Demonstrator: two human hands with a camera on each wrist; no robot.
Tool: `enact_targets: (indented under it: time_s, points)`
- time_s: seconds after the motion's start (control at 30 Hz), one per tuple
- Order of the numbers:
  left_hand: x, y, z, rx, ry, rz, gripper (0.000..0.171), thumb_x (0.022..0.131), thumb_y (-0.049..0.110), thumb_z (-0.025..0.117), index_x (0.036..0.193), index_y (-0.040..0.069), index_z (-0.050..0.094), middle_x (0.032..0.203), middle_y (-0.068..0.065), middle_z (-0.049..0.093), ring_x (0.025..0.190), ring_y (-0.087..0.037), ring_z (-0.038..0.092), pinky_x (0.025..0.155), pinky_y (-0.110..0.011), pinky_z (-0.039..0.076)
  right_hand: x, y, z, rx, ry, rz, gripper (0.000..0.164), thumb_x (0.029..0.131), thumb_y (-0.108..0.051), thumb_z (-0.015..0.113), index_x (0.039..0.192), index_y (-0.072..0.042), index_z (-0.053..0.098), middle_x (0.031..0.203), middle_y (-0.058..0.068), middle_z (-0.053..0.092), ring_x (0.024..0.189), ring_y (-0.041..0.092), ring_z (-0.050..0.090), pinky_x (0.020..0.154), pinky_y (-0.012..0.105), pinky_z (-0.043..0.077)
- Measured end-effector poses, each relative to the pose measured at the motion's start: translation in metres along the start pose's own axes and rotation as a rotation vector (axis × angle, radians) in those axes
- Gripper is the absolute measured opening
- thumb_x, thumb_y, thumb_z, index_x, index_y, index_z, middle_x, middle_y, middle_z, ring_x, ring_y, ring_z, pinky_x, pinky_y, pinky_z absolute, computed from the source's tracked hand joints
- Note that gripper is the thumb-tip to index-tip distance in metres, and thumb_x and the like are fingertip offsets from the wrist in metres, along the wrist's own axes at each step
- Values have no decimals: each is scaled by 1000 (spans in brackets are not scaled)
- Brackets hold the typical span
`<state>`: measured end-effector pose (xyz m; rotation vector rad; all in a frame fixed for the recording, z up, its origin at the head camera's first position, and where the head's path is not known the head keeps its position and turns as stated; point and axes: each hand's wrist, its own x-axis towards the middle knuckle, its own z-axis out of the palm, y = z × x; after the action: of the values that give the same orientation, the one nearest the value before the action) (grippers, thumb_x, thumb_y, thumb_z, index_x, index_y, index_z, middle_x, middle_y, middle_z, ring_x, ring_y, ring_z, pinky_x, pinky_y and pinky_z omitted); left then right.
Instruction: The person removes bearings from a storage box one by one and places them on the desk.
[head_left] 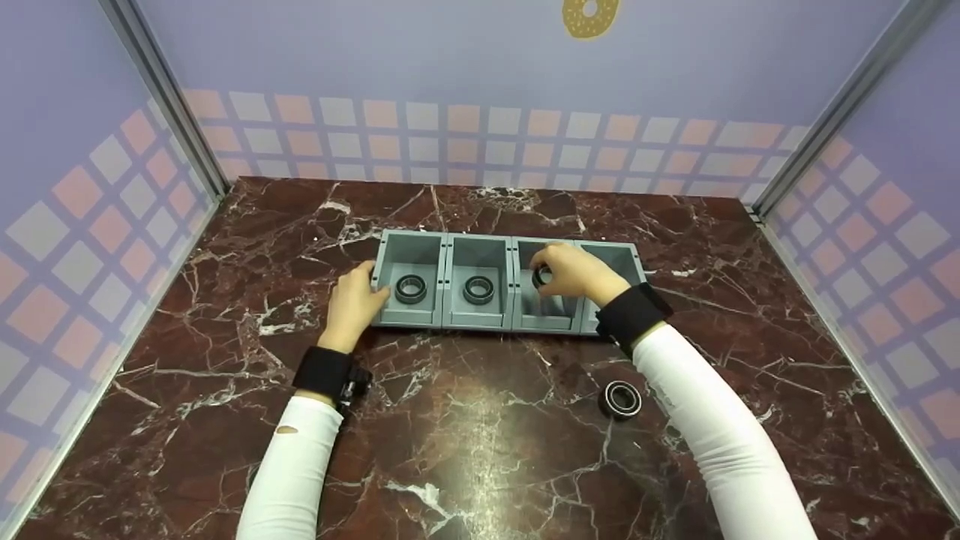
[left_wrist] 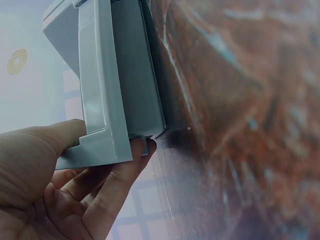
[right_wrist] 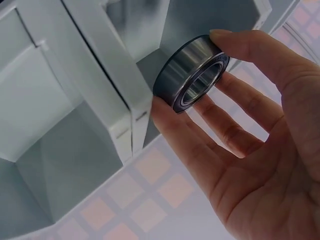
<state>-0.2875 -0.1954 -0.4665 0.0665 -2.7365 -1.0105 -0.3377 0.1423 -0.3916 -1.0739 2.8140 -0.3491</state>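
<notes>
A row of joined grey bins (head_left: 480, 321) stands on the table, with one ball bearing (head_left: 411, 289) in the leftmost bin and another bearing (head_left: 478, 290) in the one beside it. My left hand (head_left: 354, 304) grips the row's left end wall, thumb inside and fingers outside, as the left wrist view also shows. Over the third bin, my right hand (head_left: 574, 274) holds a shiny steel bearing (right_wrist: 192, 72) between thumb and fingers. In the right wrist view that bearing is tilted, close to the bin's divider wall (right_wrist: 112, 95). The hand and wrist partly cover the rightmost bin.
One more bearing (head_left: 622, 400) lies on the dark red marbled table (head_left: 465, 450), in front of the bins and near the right forearm. Lilac panels with pink and white squares (head_left: 465, 139) close off the back and both sides.
</notes>
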Motion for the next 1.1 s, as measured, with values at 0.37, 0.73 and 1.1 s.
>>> enact_targets:
  time_s: [0.37,0.73,1.1]
  points:
    - [0,-1,0,-4,-6,-3,50,85,9,65,131,-3,49,109,-25,62,74,-35,63,65,-46,46,-10,-5,-5,-34,32,-42,36,71,-6,71,106,2,67,101,15,64,88,28,56,80,42,44]
    - [-1,0,0,-12,-6,-2,49,85,8,65,130,-2,50,108,-25,62,74,-35,63,65,-46,47,-20,-13,-9,-36,1,13,37,75,-12,71,111,-3,66,107,14,59,94,28,55,83,45,43]
    - [0,0,0,-9,1,1,49,84,8,65,129,-2,51,107,-25,63,76,-37,63,66,-47,46,-32,-23,-14,-50,7,-6,37,76,-13,73,111,-3,66,104,14,58,89,28,57,79,44,45]
